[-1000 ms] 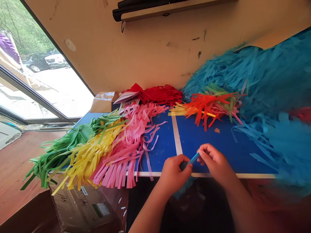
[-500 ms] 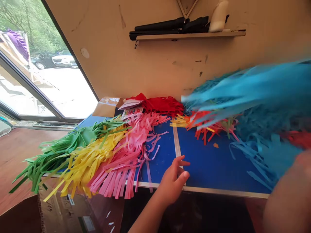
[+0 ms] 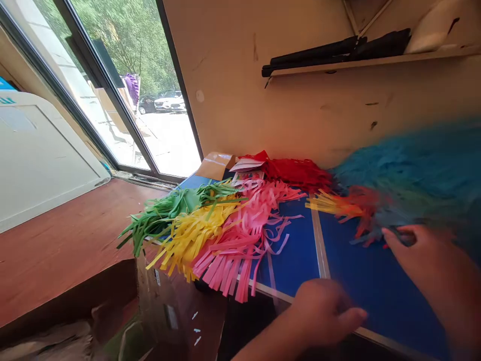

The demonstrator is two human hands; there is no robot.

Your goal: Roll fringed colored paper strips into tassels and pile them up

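My left hand [image 3: 325, 313] rests at the near edge of the blue table [image 3: 296, 255], fingers loosely curled and blurred, nothing visible in it. Farther right, over the blue surface, my right hand [image 3: 428, 263] has its fingers stretched toward a big heap of blue paper fringe [image 3: 421, 170], touching its lower edge; motion blur hides whether it grips any strip. An orange and yellow fringe bundle [image 3: 345, 204] lies just left of that hand. Pink fringe [image 3: 248, 225], yellow fringe [image 3: 195, 230] and green fringe [image 3: 169, 210] hang over the table's left edge.
Red fringe [image 3: 296, 170] is piled against the wall behind a small cardboard box [image 3: 216, 165]. An open cardboard box [image 3: 124, 306] sits below the table's left edge on a brown floor [image 3: 63, 240]. A shelf [image 3: 361, 60] with dark rolls hangs above. A window [image 3: 112, 95] is at left.
The view has swung left. My right hand flung the blue bundle onto the heap at right and now reaches into that heap. My left hand slid along the near table edge.
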